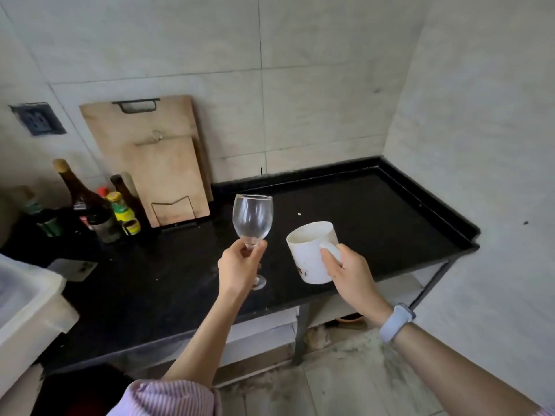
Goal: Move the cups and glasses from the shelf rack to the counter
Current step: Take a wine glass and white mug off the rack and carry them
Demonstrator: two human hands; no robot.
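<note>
My left hand (240, 265) grips the stem of a clear wine glass (253, 217), held upright above the black counter (375, 211). The glass's foot shows just below my fingers. My right hand (348, 271) holds a white mug (309, 250) by its handle, slightly tilted, over the counter near its front edge. Both are empty. No shelf rack is in view.
Wooden cutting boards (156, 163) lean on the tiled wall at the back left. Several bottles and jars (99, 211) crowd the counter's left end. A white tub (27, 304) sits at the far left. A tiled wall closes the right side. A lower shelf runs under the counter.
</note>
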